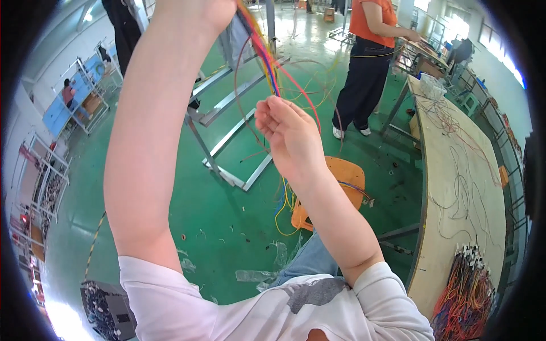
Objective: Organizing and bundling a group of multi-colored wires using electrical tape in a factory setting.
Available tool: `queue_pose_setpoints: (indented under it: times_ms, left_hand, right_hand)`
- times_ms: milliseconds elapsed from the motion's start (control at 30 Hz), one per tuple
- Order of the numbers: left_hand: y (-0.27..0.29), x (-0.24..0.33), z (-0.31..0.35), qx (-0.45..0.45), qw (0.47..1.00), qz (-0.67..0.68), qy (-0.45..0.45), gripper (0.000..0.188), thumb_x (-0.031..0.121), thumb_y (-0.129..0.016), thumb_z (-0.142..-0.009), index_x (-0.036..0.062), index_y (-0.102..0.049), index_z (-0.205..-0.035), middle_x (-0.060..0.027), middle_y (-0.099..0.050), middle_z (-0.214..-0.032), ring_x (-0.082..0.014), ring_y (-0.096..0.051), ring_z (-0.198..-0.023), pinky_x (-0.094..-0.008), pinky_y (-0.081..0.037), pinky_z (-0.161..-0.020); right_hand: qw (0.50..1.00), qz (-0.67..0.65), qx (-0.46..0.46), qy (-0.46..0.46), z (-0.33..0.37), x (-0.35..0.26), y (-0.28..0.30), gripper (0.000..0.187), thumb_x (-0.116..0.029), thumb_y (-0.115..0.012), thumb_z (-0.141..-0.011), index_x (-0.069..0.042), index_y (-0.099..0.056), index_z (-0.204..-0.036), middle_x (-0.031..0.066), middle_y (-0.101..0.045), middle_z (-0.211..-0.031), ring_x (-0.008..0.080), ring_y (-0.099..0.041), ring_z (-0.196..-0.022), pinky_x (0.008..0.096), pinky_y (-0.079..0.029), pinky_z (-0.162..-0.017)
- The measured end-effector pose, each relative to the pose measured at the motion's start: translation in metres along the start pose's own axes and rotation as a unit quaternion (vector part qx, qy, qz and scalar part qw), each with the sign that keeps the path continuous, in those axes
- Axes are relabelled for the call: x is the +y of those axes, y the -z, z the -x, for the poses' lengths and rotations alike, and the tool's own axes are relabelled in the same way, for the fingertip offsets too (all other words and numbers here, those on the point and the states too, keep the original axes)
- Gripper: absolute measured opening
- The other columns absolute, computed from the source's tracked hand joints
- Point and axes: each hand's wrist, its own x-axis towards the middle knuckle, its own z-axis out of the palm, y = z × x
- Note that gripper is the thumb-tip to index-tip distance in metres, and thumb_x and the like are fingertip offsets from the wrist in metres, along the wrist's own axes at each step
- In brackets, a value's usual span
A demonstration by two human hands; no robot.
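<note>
A bundle of coloured wires [263, 50], red, blue and yellow among them, runs down from the top edge in front of me. My right hand [293, 131] is closed around its lower part, fingers curled in. Loose red and brown strands arc out beside that hand, and blue and yellow ends hang below it. My left arm reaches up beyond the top edge. Only the heel of my left hand [213, 12] shows, close to the upper bundle; its fingers are out of the picture.
An orange stool [344, 170] with wires on it stands below my right hand. Ahead is a metal frame [227, 150]. At right, a long table [449, 187] carries loose wires and a pile of wire harnesses [466, 290]. A person in orange [367, 62] stands beyond.
</note>
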Motion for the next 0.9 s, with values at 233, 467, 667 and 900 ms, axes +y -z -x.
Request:
queue_pose_setpoints:
  times_ms: [233, 467, 667, 900]
  left_hand:
    - [0.040, -0.005, -0.029, 0.067, 0.998, 0.008, 0.002, 0.033, 0.033, -0.038, -0.089, 0.0129, -0.037, -0.063, 0.0049, -0.022, -0.046, -0.0083, -0.021, -0.037, -0.0235, -0.017, -0.035]
    - [0.073, 0.017, -0.067, 0.093, 0.994, 0.001, -0.065, 0.033, 0.030, -0.038, -0.088, 0.0125, -0.037, -0.061, 0.0039, -0.025, -0.046, -0.0090, -0.023, -0.036, -0.0236, -0.018, -0.033]
    - [0.125, 0.067, -0.108, -0.030, 0.999, 0.024, -0.036, 0.031, 0.022, -0.031, -0.091, 0.0057, -0.032, -0.065, 0.0022, -0.021, -0.053, -0.0081, -0.018, -0.042, -0.0235, -0.015, -0.040]
    - [0.096, 0.071, -0.051, -0.135, 0.990, -0.011, 0.037, 0.030, 0.020, -0.029, -0.092, 0.0045, -0.032, -0.066, 0.0013, -0.021, -0.055, -0.0078, -0.018, -0.044, -0.0225, -0.017, -0.041]
  right_hand:
    - [0.725, 0.564, -0.395, -0.014, 0.120, 0.028, 0.096, 0.014, -0.015, -0.048, -0.085, -0.003, -0.054, -0.084, 0.0100, -0.056, -0.072, 0.0236, -0.055, -0.059, 0.0337, -0.043, -0.054]
    - [0.547, 0.816, -0.093, 0.164, 0.157, -0.004, 0.231, 0.009, -0.012, -0.055, -0.074, -0.006, -0.052, -0.067, 0.0122, -0.051, -0.066, 0.0311, -0.050, -0.070, 0.0389, -0.039, -0.063]
    - [0.592, 0.797, 0.116, -0.035, 0.181, -0.013, 0.304, 0.012, -0.011, -0.053, -0.077, 0.001, -0.058, -0.076, 0.0111, -0.057, -0.056, 0.0202, -0.056, -0.053, 0.0289, -0.044, -0.052]
    - [0.630, 0.765, -0.073, -0.112, 0.117, -0.087, 0.210, 0.014, -0.004, -0.059, -0.069, -0.001, -0.061, -0.083, 0.0055, -0.060, -0.079, 0.0131, -0.055, -0.068, 0.0270, -0.045, -0.063]
